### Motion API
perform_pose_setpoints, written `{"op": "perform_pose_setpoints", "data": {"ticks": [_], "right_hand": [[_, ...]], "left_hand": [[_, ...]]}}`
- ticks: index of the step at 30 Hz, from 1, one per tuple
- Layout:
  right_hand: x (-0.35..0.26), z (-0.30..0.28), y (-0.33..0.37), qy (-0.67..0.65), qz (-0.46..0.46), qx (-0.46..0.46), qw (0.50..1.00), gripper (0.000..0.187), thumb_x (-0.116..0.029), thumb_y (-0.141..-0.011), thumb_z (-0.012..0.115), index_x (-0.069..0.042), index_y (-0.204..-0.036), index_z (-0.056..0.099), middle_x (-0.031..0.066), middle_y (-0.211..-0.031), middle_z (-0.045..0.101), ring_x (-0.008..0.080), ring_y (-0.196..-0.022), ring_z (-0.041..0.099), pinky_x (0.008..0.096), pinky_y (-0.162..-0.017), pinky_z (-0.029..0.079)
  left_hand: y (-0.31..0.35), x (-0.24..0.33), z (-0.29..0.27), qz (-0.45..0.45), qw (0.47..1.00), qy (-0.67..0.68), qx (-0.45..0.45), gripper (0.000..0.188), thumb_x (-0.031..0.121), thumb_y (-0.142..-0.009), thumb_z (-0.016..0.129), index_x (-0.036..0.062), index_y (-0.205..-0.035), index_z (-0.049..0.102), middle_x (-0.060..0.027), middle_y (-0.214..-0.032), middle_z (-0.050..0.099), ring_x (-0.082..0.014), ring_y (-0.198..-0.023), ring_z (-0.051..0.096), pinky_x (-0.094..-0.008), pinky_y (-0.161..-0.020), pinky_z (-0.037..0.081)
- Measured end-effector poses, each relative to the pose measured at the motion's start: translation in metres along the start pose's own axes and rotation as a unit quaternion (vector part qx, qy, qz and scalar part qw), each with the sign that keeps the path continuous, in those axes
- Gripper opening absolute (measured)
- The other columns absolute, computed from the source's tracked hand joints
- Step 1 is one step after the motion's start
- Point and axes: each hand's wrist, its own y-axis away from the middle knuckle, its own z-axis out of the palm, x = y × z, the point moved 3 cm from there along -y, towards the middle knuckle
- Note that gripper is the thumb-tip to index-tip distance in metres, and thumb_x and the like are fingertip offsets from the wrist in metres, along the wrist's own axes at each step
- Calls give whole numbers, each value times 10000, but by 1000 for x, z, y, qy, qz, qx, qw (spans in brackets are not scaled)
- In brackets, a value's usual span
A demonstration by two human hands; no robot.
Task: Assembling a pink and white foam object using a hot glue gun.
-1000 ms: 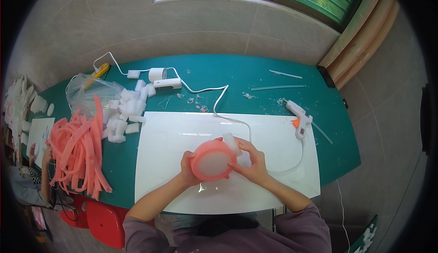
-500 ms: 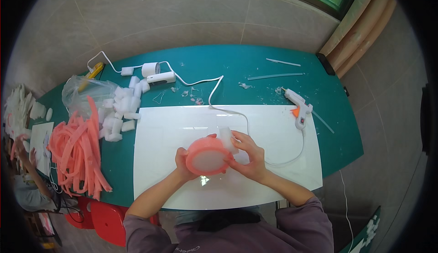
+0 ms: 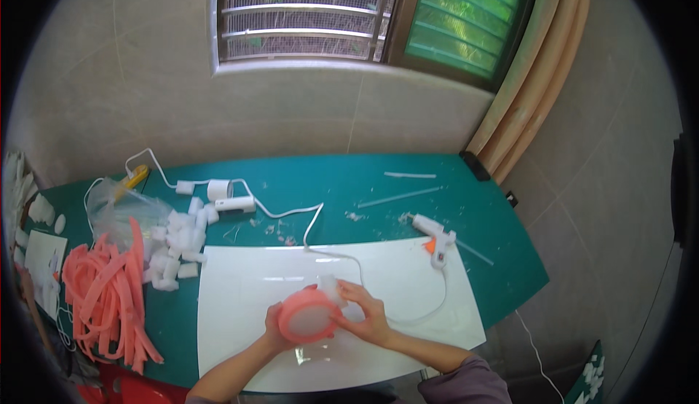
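Observation:
A round foam piece (image 3: 309, 321) with a pink rim and a whitish flat middle is held over the white board (image 3: 247, 364). Gripping its left edge is my left hand (image 3: 274, 328), with the fingers partly hidden behind it. My right hand (image 3: 369, 319) pinches a small white foam block (image 3: 329, 286) against the upper right of the rim. The thumb of that hand rests on the pink edge lower down. Whether the block is fixed to the rim, I cannot tell.
Pink foam strips (image 3: 109, 298) lie heaped at the left, beside a pile of white foam blocks (image 3: 178, 240) and a clear plastic bag (image 3: 120, 211). A corded glue gun (image 3: 432, 238) lies right of the board's far edge, near clear glue sticks (image 3: 399, 198). A white cord crosses the board.
My view has tilted up, so the table sits lower and more of the window shows. Both hands keep nearly the same hold on the round piece and the block.

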Motion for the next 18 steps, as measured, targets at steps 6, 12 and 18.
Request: {"op": "perform_pose_setpoints", "data": {"ticks": [6, 12, 18], "right_hand": [[4, 2, 2, 0, 9, -9, 1000, 447, -112, -655, 697, -43, -1053, 506, 177, -1117, 496, 283, -1027, 499, 323, -827, 421], [11, 2, 1, -16, 22, -17, 999, 461, -128, -661, 695, -50, -1071, 498, 163, -1133, 492, 272, -1037, 495, 317, -830, 419], [4, 1, 1, -1, 29, -22, 999, 476, -135, -656, 699, -53, -1081, 500, 147, -1135, 495, 268, -1035, 497, 312, -834, 418]], "left_hand": [[1, 6, 9, -4, 1000, -8, 11, 711, 568, -678, 380, 209, -1280, 256, -158, -1258, 316, -374, -1128, 347, -587, -826, 342], [-1, 11, 17, 1, 1000, -18, 5, 682, 556, -702, 341, 212, -1284, 246, -143, -1274, 293, -359, -1143, 331, -581, -864, 311], [1, 7, 14, 7, 1000, 10, 10, 684, 511, -731, 310, 172, -1310, 175, -142, -1289, 266, -370, -1147, 328, -556, -863, 335]]}}
